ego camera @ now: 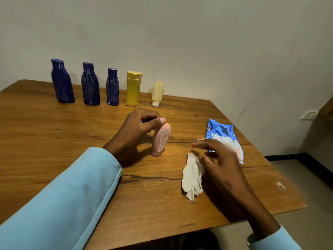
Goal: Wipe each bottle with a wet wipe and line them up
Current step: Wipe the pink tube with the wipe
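A small pink bottle (160, 139) stands cap-down in the middle of the wooden table (54, 134). My left hand (138, 129) holds its top, thumb on the tip and fingers curled behind. My right hand (221, 159) hovers with spread, relaxed fingers just right of a crumpled white wet wipe (191, 175) lying on the table. Along the far edge stand three dark blue bottles (62, 82) (90, 84) (112, 87), a yellow bottle (133, 88) and a small pale yellow bottle (157, 93) in a row.
A blue wet wipe packet (220, 132) lies at the right, partly behind my right hand. The table's right edge drops to the floor near a wall with a socket (309, 114).
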The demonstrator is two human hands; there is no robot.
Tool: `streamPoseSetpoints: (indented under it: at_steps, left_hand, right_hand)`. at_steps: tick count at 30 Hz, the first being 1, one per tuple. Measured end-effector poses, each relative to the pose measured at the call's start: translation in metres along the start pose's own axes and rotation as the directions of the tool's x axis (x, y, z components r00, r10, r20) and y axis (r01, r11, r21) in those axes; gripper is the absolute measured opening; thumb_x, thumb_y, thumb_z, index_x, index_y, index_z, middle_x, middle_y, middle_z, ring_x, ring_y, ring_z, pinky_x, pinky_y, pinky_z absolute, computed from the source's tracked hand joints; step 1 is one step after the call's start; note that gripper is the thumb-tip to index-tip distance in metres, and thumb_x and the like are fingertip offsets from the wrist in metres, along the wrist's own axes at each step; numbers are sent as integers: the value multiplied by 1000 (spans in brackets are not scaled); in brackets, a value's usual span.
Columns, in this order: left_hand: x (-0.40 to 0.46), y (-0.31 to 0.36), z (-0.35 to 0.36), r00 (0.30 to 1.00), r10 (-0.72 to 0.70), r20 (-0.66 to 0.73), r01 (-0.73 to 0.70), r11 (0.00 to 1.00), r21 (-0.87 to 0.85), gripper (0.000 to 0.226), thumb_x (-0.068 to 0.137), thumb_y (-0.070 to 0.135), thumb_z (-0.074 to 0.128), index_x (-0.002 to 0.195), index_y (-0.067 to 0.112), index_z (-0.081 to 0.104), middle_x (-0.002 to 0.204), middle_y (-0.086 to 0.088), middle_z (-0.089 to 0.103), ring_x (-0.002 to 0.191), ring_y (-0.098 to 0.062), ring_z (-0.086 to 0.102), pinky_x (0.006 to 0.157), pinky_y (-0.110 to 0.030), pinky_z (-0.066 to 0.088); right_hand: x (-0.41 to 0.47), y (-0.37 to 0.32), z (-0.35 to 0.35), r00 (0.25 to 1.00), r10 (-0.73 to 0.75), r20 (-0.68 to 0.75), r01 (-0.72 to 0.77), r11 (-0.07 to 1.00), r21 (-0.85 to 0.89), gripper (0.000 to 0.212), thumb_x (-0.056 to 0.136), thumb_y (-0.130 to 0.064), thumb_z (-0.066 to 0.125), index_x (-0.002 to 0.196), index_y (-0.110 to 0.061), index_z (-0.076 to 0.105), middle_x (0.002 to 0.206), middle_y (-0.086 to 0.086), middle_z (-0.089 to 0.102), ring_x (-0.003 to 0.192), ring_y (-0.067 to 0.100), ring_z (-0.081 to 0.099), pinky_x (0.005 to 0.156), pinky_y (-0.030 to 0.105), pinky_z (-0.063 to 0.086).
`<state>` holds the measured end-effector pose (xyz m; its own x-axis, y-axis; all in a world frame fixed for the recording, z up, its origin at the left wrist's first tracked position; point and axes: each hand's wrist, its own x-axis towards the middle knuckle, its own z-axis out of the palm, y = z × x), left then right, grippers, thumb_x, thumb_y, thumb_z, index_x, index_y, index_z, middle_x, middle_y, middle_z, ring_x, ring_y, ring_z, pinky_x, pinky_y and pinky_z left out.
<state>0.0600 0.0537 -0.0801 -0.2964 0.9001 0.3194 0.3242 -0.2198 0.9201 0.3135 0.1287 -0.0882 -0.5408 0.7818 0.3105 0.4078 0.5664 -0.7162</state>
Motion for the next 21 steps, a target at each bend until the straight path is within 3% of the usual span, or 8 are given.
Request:
streamPoseSetpoints:
  at_steps: [2, 5, 8, 11, 13, 16, 18, 21]
  left_hand:
    - [1, -2, -1, 1000, 17, -4, -17, 999, 33, 24, 105, 26, 65, 91, 14, 80, 88, -3, 74, 85, -14, 67, 77, -35, 51]
    - [4, -8, -3, 1000, 15, 8, -16, 1000, 12, 24, 103, 33, 69, 91, 15, 80, 92, -4, 76, 94, -24, 72, 86, -54, 57]
    - [8, -10, -8, 995, 95, 38, -98, 990, 99, 37, 91, 51, 72, 95, 15, 80, 94, 1, 79, 94, -17, 74, 88, -46, 58]
    - [12, -13, -14, 989, 127, 77, -137, 982, 132, 44, 84, 57, 72, 99, 16, 81, 98, 4, 80, 96, -15, 74, 84, -34, 56]
    - [14, -14, -18, 986, 128, 104, -141, 980, 138, 44, 82, 56, 73, 100, 17, 81, 101, 5, 80, 98, -15, 73, 83, -30, 53]
    - [16, -16, -23, 986, 139, 96, -151, 981, 121, 41, 82, 52, 74, 101, 16, 81, 100, 3, 80, 98, -17, 74, 82, -34, 57]
    - [17, -17, -24, 987, 140, 81, -149, 982, 118, 35, 86, 45, 77, 101, 15, 82, 100, 2, 81, 97, -19, 74, 84, -39, 59]
    - [18, -18, -25, 988, 137, 77, -146, 982, 118, 15, 95, 23, 79, 104, 11, 82, 101, -1, 81, 98, -21, 74, 85, -42, 60]
  right_hand:
    - [-9, -2, 0, 998, -38, -59, 31, 993, -113, 31, 97, -11, 66, 109, -39, 72, 109, -33, 65, 107, -14, 58, 82, 11, 49]
    - [-21, -1, 4, 997, -62, 43, 72, 950, -302, 16, 95, -27, 70, 105, -39, 69, 104, -30, 63, 99, -8, 58, 76, 11, 46]
    - [-27, 5, 10, 992, -10, 127, 64, 903, -426, 17, 92, -42, 74, 108, -40, 68, 107, -25, 61, 100, -2, 57, 83, 21, 51]
    - [-30, 6, 13, 994, -5, 113, 52, 908, -415, 22, 90, -45, 74, 111, -42, 68, 110, -26, 59, 102, -2, 56, 86, 24, 51]
    - [-32, 5, 16, 997, -16, 77, 46, 913, -405, 16, 90, -40, 76, 104, -42, 68, 105, -24, 60, 99, -2, 56, 83, 24, 52]
    - [-34, 3, 21, 999, -13, 34, 25, 921, -389, 18, 90, -32, 78, 90, -40, 62, 96, -23, 59, 91, -3, 57, 78, 28, 56]
    - [-33, 1, 22, 1000, -14, 3, 14, 934, -356, 16, 93, -31, 73, 92, -41, 60, 96, -25, 60, 91, -4, 59, 77, 27, 57]
    - [-27, -12, 16, 996, 1, -91, -10, 995, -104, 10, 99, -29, 62, 97, -38, 62, 97, -22, 68, 95, -4, 66, 75, 21, 57]
